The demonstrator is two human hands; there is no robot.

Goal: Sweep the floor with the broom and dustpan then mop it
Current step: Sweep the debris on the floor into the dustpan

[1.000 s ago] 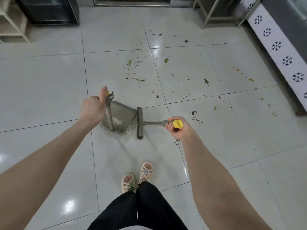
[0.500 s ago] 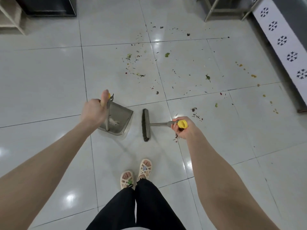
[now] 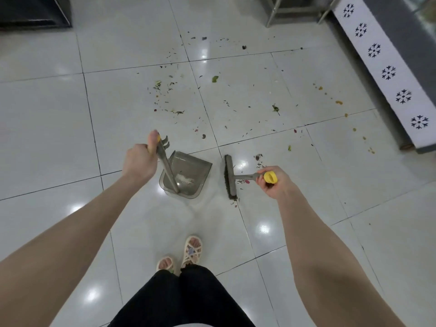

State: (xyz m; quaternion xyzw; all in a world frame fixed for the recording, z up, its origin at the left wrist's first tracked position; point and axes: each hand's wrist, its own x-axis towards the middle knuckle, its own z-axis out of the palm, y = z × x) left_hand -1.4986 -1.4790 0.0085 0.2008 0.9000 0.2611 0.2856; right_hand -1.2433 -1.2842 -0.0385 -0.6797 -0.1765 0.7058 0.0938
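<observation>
My left hand [image 3: 139, 160] grips the top of the grey dustpan's upright handle. The dustpan [image 3: 188, 171] rests on the white tile floor with a pale clump of dirt inside, its mouth facing right. My right hand [image 3: 274, 182] grips the yellow-capped end of the broom handle. The broom head [image 3: 230, 177] stands on the floor a short gap to the right of the dustpan's mouth. Small dark scraps [image 3: 258, 158] lie just right of the broom head. Leaf bits and crumbs [image 3: 174, 100] are scattered over the tiles beyond.
A white panel with dark snowflake marks [image 3: 389, 74] runs along the right side. Metal legs [image 3: 273, 10] stand at the top right and a dark cabinet base [image 3: 35, 13] at the top left. My sandalled feet [image 3: 186, 256] are just behind the dustpan.
The broom head has pulled away from the dustpan's mouth to the right, opening a gap. My right hand moved right with it. The dustpan stayed put in my left hand.
</observation>
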